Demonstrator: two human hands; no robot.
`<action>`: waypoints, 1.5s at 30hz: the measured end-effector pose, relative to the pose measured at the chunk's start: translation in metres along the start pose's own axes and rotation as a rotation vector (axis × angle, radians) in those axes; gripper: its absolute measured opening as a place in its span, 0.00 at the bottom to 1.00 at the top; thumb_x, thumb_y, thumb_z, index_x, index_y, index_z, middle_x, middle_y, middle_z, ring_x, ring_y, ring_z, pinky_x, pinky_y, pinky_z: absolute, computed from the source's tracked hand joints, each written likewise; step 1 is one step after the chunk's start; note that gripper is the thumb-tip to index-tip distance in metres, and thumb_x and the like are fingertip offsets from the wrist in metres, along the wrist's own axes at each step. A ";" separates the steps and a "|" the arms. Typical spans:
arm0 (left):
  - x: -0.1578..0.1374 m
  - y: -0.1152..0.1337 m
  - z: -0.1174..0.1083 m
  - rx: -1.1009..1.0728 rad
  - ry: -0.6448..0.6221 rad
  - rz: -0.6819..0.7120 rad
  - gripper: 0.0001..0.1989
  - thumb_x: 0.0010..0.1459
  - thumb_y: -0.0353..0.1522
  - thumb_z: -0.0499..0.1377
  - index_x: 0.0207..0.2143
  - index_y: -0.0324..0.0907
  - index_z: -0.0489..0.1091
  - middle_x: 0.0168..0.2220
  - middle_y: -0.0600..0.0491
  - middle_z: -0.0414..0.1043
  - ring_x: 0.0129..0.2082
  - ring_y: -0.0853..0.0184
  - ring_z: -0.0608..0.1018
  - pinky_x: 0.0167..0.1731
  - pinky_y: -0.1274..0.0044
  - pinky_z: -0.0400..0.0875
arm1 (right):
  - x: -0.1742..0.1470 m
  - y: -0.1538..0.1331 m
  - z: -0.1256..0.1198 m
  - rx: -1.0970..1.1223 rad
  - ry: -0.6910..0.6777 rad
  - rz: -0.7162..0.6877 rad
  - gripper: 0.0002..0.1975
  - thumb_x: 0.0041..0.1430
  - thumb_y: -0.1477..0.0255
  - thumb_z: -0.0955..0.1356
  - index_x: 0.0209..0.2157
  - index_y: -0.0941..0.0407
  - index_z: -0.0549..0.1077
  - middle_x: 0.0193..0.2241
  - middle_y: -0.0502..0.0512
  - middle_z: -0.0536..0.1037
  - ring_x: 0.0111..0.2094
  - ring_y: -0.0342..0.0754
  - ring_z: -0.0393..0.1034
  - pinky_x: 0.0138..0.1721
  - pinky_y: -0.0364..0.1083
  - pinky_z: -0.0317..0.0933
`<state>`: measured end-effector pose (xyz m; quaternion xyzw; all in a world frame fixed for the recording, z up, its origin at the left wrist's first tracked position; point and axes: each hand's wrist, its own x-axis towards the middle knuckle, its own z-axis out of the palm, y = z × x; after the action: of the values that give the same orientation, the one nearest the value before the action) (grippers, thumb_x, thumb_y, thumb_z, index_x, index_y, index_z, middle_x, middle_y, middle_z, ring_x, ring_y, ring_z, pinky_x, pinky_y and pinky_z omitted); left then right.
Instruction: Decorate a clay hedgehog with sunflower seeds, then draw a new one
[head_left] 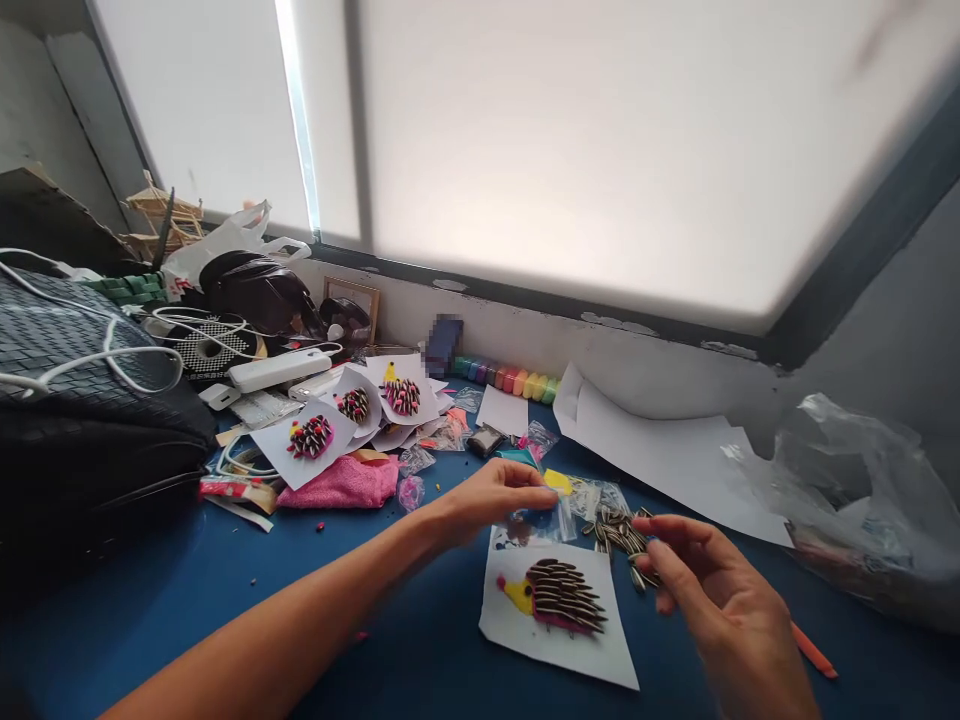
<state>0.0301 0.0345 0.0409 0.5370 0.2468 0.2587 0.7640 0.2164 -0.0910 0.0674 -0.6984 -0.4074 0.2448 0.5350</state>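
A small clear plastic bag [556, 522] hangs from the pinched fingers of my left hand [501, 492], just above a white card. On the card [499, 635] is a hedgehog [559, 598] with a yellow clay face, a red nose, a magenta underside and striped sunflower seeds as spines. Dark specks show by the bag at the card's upper edge. My right hand [724, 595] is on the card's right, palm turned inward, thumb and forefinger curved with a gap between them. Its fingertips are beside a heap of sunflower seeds [619, 535]; I see nothing held there.
Several finished hedgehog cards [304, 445] rest at the left around a pink cloth [341, 482]. Coloured clay tubs [510, 380] line the wall. White paper [660, 450] and a plastic bag [870, 490] are at the right, an orange tool [814, 650] near my right wrist, a black bag [90, 400] far left.
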 end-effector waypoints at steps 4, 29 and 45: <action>0.020 -0.003 -0.015 -0.166 0.046 -0.028 0.22 0.40 0.41 0.73 0.28 0.36 0.70 0.27 0.56 0.70 0.24 0.77 0.70 0.21 0.83 0.63 | 0.001 0.001 0.001 0.114 -0.126 0.020 0.24 0.40 0.50 0.74 0.33 0.55 0.79 0.36 0.58 0.80 0.27 0.47 0.70 0.23 0.43 0.67; 0.052 -0.025 -0.037 -0.187 -0.079 -0.097 0.23 0.40 0.40 0.74 0.30 0.35 0.69 0.24 0.56 0.71 0.19 0.76 0.72 0.18 0.83 0.65 | 0.008 0.033 0.003 -0.005 -0.372 0.104 0.27 0.57 0.46 0.65 0.20 0.55 0.70 0.21 0.49 0.71 0.21 0.41 0.63 0.22 0.40 0.60; 0.049 -0.022 -0.035 -0.161 -0.060 -0.094 0.24 0.37 0.41 0.75 0.30 0.35 0.70 0.24 0.57 0.69 0.20 0.76 0.71 0.19 0.82 0.64 | 0.002 0.026 0.014 -0.092 -0.223 0.080 0.18 0.41 0.53 0.75 0.28 0.52 0.80 0.26 0.54 0.80 0.25 0.46 0.69 0.24 0.41 0.65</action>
<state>0.0466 0.0851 0.0045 0.4691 0.2271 0.2252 0.8232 0.2140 -0.0840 0.0388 -0.7064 -0.4472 0.3232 0.4434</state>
